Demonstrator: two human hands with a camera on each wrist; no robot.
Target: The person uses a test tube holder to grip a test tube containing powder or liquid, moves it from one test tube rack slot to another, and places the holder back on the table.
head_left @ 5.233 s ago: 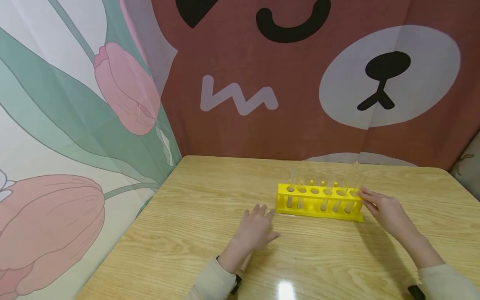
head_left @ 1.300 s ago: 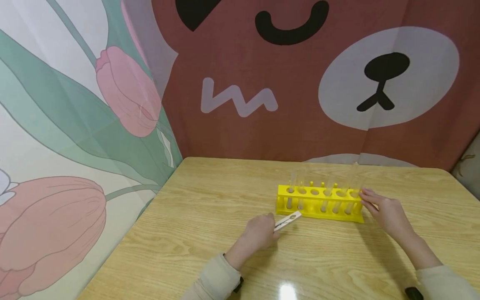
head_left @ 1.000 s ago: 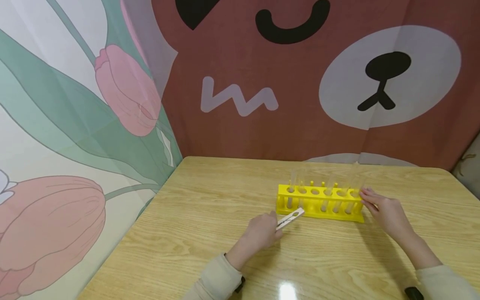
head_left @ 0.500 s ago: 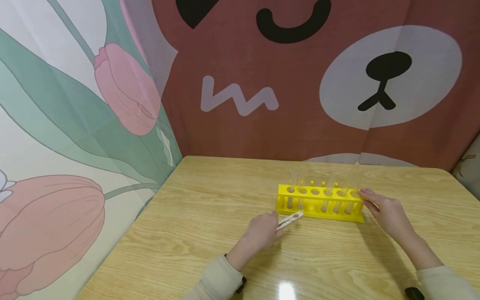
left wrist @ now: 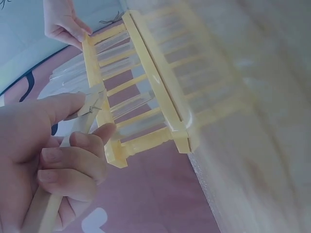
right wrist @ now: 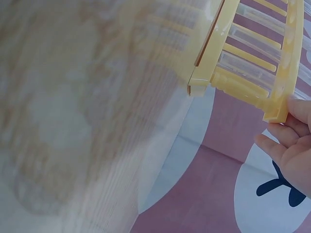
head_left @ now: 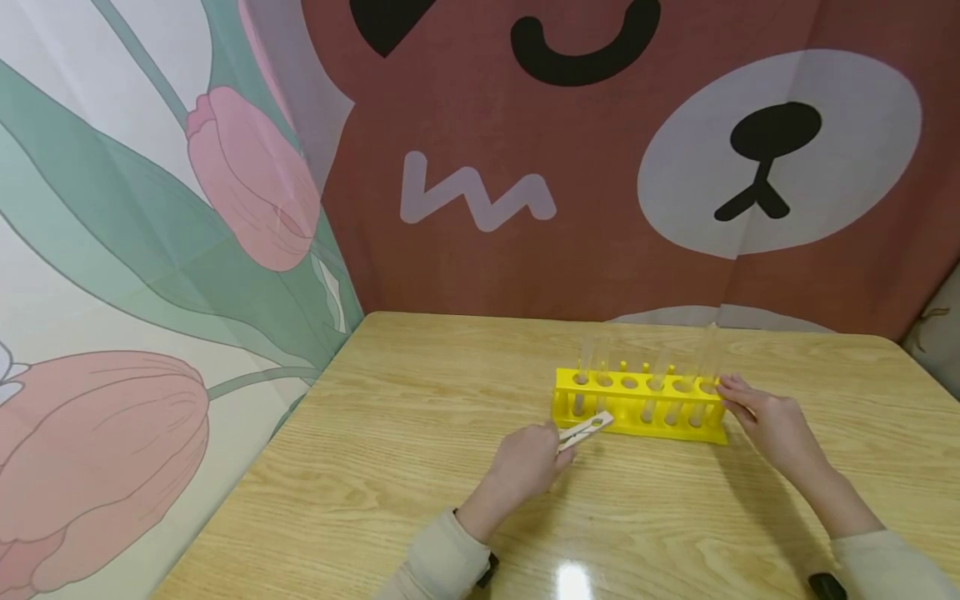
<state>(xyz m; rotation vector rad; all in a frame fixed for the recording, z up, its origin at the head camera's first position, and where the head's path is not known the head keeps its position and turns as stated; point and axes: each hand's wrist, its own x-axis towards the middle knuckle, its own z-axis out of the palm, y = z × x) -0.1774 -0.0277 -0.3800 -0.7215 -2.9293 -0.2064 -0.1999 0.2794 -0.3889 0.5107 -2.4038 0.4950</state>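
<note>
On the bench (head_left: pixel 360 467) the yellow rack (head_left: pixel 637 393) stands where it stood earlier, its right end pinched by the right hand (head_left: pixel 776 421). The left hand (head_left: pixel 527 460), splayed before, now grips a wooden clip (head_left: pixel 587 430) near clear tubes (head_left: pixel 579 405).

Clip (left wrist: pixel 83 122) partly hidden by left fingers (left wrist: pixel 73 162)
</note>
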